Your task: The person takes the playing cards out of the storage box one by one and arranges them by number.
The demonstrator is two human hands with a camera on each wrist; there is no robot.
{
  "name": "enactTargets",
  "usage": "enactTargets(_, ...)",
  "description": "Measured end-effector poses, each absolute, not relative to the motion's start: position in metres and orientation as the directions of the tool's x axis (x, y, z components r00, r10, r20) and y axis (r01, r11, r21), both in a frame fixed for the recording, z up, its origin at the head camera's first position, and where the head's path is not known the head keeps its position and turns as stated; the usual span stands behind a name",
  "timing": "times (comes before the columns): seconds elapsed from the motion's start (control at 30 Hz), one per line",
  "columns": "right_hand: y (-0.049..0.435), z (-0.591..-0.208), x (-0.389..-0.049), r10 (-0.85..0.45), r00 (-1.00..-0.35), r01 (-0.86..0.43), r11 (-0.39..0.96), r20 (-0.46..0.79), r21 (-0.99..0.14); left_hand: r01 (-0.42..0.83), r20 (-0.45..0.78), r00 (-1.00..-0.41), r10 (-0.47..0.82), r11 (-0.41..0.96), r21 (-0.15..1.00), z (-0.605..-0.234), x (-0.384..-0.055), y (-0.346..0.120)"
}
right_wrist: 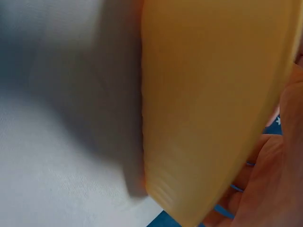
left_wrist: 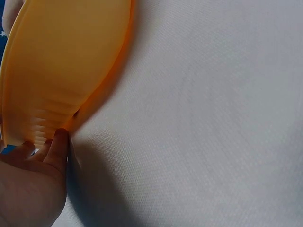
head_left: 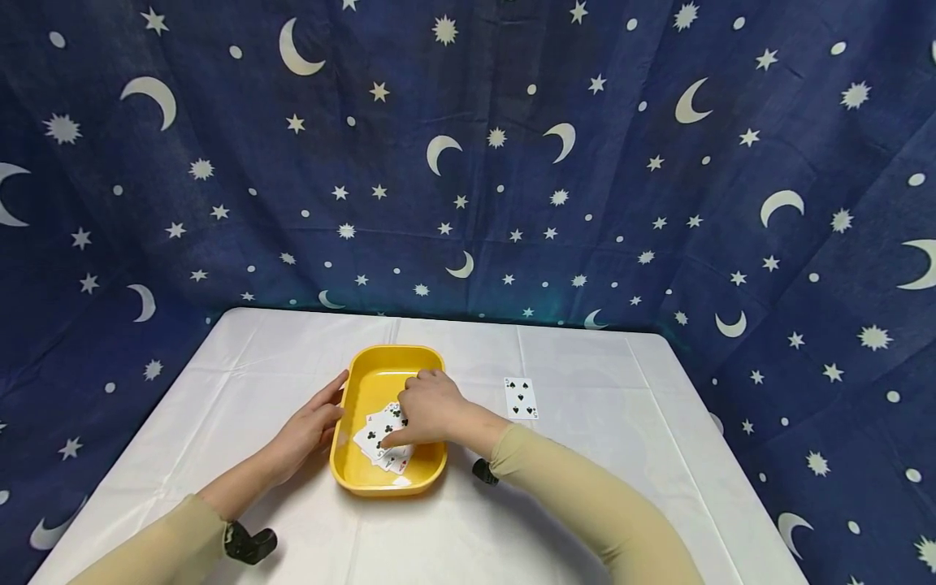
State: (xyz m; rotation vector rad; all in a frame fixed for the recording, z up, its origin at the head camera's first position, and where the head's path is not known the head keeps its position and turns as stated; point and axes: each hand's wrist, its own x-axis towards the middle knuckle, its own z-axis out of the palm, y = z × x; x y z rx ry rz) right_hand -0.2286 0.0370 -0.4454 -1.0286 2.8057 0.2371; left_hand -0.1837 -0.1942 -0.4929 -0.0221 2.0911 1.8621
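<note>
A yellow tray (head_left: 387, 490) stands on the table with several overlapping playing cards (head_left: 376, 432) face up inside it; clubs show on the upper ones. My left hand (head_left: 310, 426) touches the tray's left side with its fingers extended, also seen in the left wrist view against the ribbed corner. Over the right wall reaches my right hand (head_left: 431, 410), above the cards. Its thumb points left across them and its fingers bend downward, partly hiding the pile. Whether it grips a card is hidden. In the right wrist view, the tray wall blocks the cards.
A single five of spades (head_left: 521, 398) lies face up on the white-covered table (head_left: 585, 455), right of the tray. Behind the table hangs a dark blue cloth (head_left: 497, 203) with moons and stars. Black wrist straps show below both sleeves.
</note>
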Motion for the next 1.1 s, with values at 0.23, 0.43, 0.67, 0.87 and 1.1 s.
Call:
enactTargets(0.23, 0.028, -0.454, -0.226, -0.568, -0.792, -0.604, 0.783, -0.223, 0.151, -0.242, -0.265, -0.940, 0.215, 0.129, 0.962, -0.492, -0.184, -0.194)
enactTargets(0.43, 0.024, -0.458, -0.223, -0.561, -0.797, -0.598, 0.785, -0.224, 0.161, -0.232, -0.258, -0.941, 0.218, 0.139, 0.963, -0.493, -0.185, -0.194)
enactTargets(0.67, 0.024, -0.464, -0.223, -0.593, -0.782, -0.622, 0.765, -0.191, 0.167, -0.229, -0.251, -0.944, 0.213, 0.120, 0.966, -0.494, -0.187, -0.195)
enactTargets(0.87, 0.023, -0.464, -0.225, -0.585, -0.781, -0.616, 0.779, -0.218, 0.118, -0.235, -0.253, -0.943, 0.215, 0.108, 0.966, -0.494, -0.187, -0.195)
enactTargets(1.1, 0.021, -0.468, -0.225, -0.562, -0.802, -0.587, 0.805, -0.203, 0.093, -0.244, -0.264, -0.942, 0.206, 0.118, 0.962, -0.495, -0.186, -0.195)
